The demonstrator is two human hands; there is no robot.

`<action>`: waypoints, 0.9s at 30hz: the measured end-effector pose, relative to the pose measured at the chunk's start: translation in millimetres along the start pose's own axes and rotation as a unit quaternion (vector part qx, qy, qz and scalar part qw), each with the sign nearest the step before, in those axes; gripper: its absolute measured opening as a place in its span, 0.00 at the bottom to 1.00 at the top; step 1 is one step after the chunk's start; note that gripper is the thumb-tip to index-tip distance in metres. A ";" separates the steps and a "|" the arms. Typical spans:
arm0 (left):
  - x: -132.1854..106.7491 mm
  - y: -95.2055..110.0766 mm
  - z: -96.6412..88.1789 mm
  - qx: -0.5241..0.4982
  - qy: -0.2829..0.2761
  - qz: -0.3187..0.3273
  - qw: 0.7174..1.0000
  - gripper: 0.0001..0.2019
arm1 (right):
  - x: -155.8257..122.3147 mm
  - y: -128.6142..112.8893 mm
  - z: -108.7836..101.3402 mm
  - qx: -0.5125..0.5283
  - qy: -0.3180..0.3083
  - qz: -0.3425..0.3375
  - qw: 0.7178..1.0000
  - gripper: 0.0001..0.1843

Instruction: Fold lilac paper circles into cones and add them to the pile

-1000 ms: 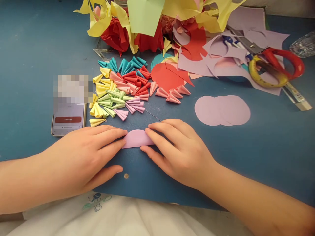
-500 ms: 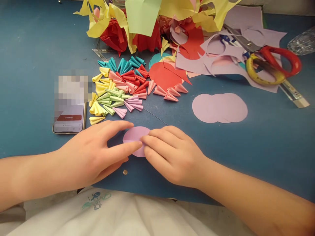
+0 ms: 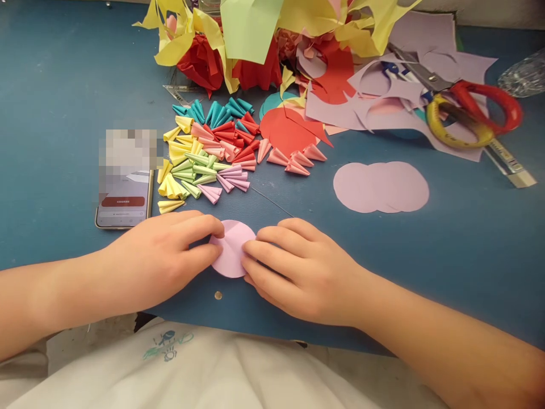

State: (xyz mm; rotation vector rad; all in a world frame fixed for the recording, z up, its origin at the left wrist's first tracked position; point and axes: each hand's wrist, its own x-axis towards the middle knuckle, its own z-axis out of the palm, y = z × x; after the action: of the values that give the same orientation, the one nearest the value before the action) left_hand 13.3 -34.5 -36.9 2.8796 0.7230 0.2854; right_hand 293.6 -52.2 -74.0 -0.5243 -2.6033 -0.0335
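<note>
A lilac paper circle (image 3: 232, 249) lies flat on the blue table (image 3: 59, 102) near its front edge, with a crease line across it. My left hand (image 3: 164, 255) holds its left edge between thumb and fingertips. The fingertips of my right hand (image 3: 293, 267) press on its right edge. Just behind the circle sits a pile of small folded paper cones (image 3: 213, 153) in teal, red, pink, yellow, green and lilac.
A phone (image 3: 123, 201) lies to the left of the cones. Two overlapping lilac circles (image 3: 381, 186) lie at the right. Paper scraps (image 3: 298, 34), red and yellow scissors (image 3: 468, 111), a ruler (image 3: 508, 165) and a thin needle (image 3: 272, 203) lie behind.
The lilac paper was folded into a half circle one second ago; it has been opened out flat into a full circle, and both hands have shifted slightly toward me with it.
</note>
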 end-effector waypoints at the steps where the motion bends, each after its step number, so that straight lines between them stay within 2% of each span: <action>1: -0.6 -1.3 -2.1 0.005 -0.013 -0.001 1.000 0.14 | -0.6 0.9 -0.5 0.009 -0.008 0.004 1.000 0.04; 4: -2.5 -2.7 -8.0 -0.008 -0.057 -0.009 0.998 0.14 | -0.5 2.6 -0.6 0.041 -0.009 0.026 0.999 0.11; 7: -4.1 -2.5 -9.3 -0.020 -0.067 -0.020 0.997 0.23 | 1.1 2.8 4.2 0.048 0.038 0.090 0.994 0.12; 11: -5.3 -3.6 -1.2 -0.026 -0.038 -0.063 0.997 0.14 | 2.5 2.3 16.2 0.052 0.077 0.186 0.978 0.19; 15: -6.4 -4.3 6.5 -0.083 -0.017 -0.110 0.990 0.10 | 3.2 3.6 20.2 0.141 0.060 0.188 0.970 0.05; 16: -6.8 -4.1 7.0 -0.096 -0.014 -0.125 0.987 0.08 | 3.3 3.9 19.2 0.161 0.058 0.185 0.968 0.04; 21: -6.5 -5.0 7.0 -0.132 -0.044 -0.154 0.978 0.28 | 3.3 2.6 12.7 0.218 0.082 0.205 0.951 0.15; 25: -3.4 -9.0 9.0 -0.152 -0.021 -0.158 0.975 0.26 | 3.2 0.3 12.6 0.184 0.092 0.263 0.943 0.21; 27: -0.8 -10.5 8.9 -0.165 -0.006 -0.154 0.974 0.23 | 3.6 0.5 13.1 0.192 0.079 0.258 0.944 0.18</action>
State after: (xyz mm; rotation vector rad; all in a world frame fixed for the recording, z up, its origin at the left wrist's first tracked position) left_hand 9.9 -26.7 -47.8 2.4155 0.9984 0.3119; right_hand 284.8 -48.9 -83.9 -0.9846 -2.1620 0.5673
